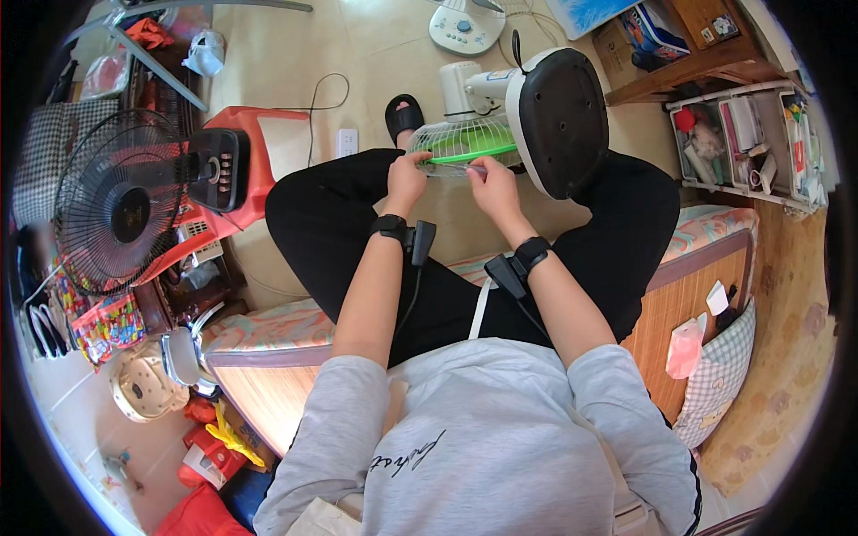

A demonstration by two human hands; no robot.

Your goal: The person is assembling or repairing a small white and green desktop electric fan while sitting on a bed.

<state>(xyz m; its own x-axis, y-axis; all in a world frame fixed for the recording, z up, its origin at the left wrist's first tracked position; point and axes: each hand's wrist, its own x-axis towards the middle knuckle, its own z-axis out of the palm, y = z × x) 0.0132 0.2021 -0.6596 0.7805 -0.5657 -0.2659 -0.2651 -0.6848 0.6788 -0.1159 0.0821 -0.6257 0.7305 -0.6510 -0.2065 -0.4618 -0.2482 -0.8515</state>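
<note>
Between a person's spread knees, two hands, left hand and right hand, grip the green-ringed guard of one white fan, its black underside turned up. One black fan and one red chair crowd the left; one power strip lies ahead on tiled floor stretching toward a wooden cabinet at right.

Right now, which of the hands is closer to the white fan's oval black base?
Right. The right hand is just left of the oval black base; the left hand is farther left.
</note>
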